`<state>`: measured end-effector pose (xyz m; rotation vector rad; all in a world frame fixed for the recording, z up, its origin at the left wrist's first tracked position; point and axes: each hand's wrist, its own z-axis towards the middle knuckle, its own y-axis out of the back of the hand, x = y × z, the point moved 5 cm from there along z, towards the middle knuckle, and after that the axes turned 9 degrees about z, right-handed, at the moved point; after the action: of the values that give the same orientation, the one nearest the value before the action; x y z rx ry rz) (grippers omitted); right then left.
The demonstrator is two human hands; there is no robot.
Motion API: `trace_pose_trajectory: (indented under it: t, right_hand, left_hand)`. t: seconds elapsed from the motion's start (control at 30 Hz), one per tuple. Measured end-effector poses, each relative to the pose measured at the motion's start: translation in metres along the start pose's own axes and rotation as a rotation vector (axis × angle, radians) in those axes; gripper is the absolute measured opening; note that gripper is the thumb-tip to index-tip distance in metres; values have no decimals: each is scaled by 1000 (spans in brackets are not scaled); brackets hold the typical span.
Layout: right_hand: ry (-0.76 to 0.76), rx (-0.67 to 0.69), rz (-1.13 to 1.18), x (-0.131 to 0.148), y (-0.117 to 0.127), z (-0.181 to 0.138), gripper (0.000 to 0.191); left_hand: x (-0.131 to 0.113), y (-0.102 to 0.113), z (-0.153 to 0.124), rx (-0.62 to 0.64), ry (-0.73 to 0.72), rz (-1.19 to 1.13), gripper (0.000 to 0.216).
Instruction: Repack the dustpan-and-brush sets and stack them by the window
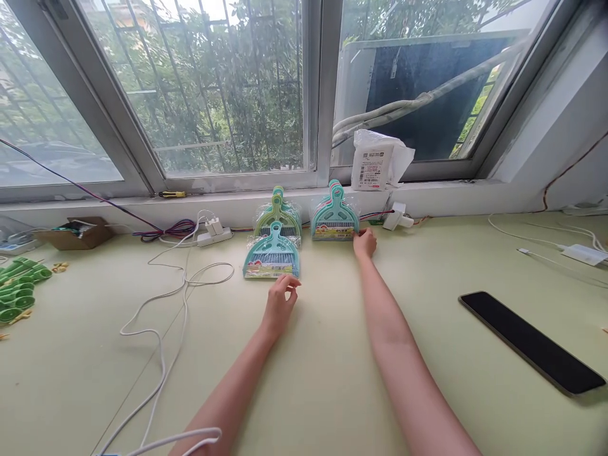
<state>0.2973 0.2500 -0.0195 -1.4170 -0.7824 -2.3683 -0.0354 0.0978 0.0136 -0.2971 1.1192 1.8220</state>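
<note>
Small wrapped dustpan-and-brush sets lie on the pale green table near the window. A teal set [272,256] lies nearest me, overlapping a green stack [278,215] behind it. To the right sits another stack topped by a teal set [335,220]. My left hand [280,303] hovers just below the near teal set, fingers loosely curled, holding nothing. My right hand [365,243] reaches far forward and touches the lower right corner of the right stack, fingers bent against it.
A black phone [531,342] lies at the right. White cables [166,316] loop across the left. Green plastic parts [19,288] sit at the far left, beside a cardboard box [76,232]. A white bag [377,161] stands on the sill, with chargers [398,217] below.
</note>
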Motion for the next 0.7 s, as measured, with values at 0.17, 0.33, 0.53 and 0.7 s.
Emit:
trace_pose_trajectory:
  t: [0.17, 0.33, 0.53, 0.7]
  right_hand:
    - [-5, 9, 14, -2, -2, 1, 16]
    - [-5, 13, 18, -1, -1, -1, 12]
    - [0, 21, 19, 0, -1, -4, 8]
    - [9, 23, -9, 1, -1, -4, 9]
  left_hand:
    - [-1, 1, -1, -5, -4, 6, 28]
    - [0, 1, -1, -7, 0, 13, 25]
    - [2, -1, -2, 11, -14, -3, 22]
    - [2, -2, -2, 13, -19, -8, 26]
